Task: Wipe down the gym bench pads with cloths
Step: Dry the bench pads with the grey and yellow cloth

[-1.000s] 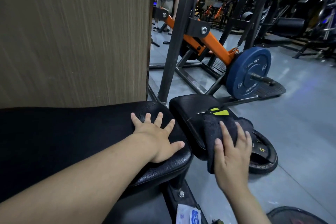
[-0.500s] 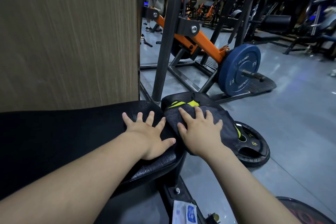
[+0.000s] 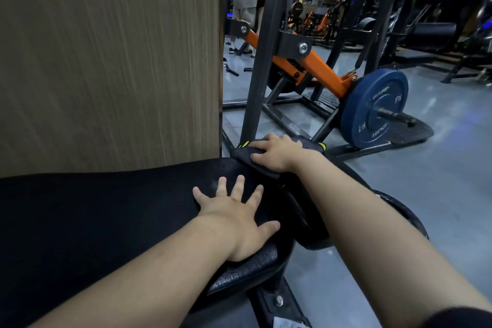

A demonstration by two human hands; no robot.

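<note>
**A:** Any writing you can read?

**B:** The blue plate (image 3: 372, 112) on the orange lever has white lettering round its face, but it is skewed and I can't make it out for certain. A white-and-blue label (image 3: 286, 323) at the bottom edge is cut off and unreadable.

**A:** How does the cloth look?

**B:** The cloth (image 3: 243, 155) is dark, nearly black, with yellow-green trim showing at its far-left corner and again on the right. It lies bunched over the far end of the seat pad (image 3: 298, 210), at the foot of the grey post (image 3: 259, 61).

**A:** And the pads?

**B:** Both are black. The back pad (image 3: 106, 221) is wide and fills the lower left, with a cracked, worn patch along its near-right edge. The seat pad is smaller and sits just beyond it.

**A:** What about the hands?

**B:** The right hand (image 3: 277, 154) lies palm down on the cloth. Its fingers reach leftward, spread and only lightly bent, so it is pressing rather than clutching, and the bare forearm crosses above the seat pad. The left hand (image 3: 237, 218) lies flat on the end of the back pad with its fingers splayed forward and the thumb out to the right. It grips nothing.
</note>
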